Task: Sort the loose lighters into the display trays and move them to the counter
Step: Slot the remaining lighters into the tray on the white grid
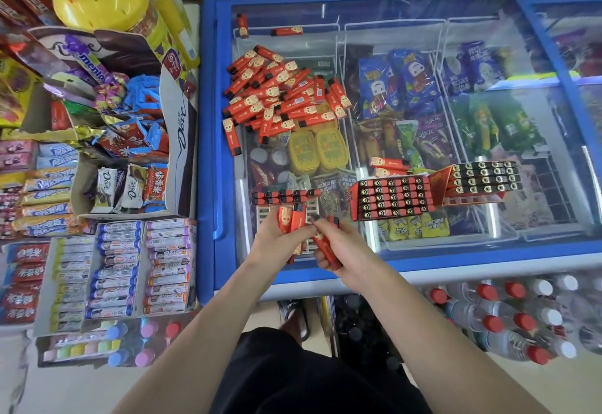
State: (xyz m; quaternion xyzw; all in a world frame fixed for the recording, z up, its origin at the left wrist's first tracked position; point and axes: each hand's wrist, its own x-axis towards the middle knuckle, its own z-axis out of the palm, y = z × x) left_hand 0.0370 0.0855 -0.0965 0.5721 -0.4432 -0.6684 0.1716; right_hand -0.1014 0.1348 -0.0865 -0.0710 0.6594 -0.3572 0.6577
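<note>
Between the two hands, low over the near edge of the freezer lid point(384, 6): left hand point(277, 239) curled round a small bunch of red lighters point(291, 220), tops pointing away from the person; right hand point(338, 250) gripping a couple more lighters point(325, 246), its thumb and forefinger reaching toward the left-hand bunch, apparently picking one out or squaring it up. Directly under and just beyond the fingers sits a part-filled display tray point(286, 211), one row of lighters point(285, 197) standing along its far side, the remaining slots bare. To the right of the right hand, a full tray point(392, 198) stands tilted on the glass, and beyond that a second full tray point(482, 179); two stray lighters point(389, 166) lie just behind the first. Well ahead of the fingers, the main loose heap point(280, 94) is spread on the glass, with a few outliers at the far corner. Off to the left of the left hand, shelves of sweets and chocolate boxes point(130, 185). Step in hand, by judgement: filling the third tray, early in it. Next move likely calls for turning each held lighter cap-up and seating it in a free slot beside the standing row, then reaching forward to the heap for more. Counter not identifiable; moving the trays looks not yet begun.
</note>
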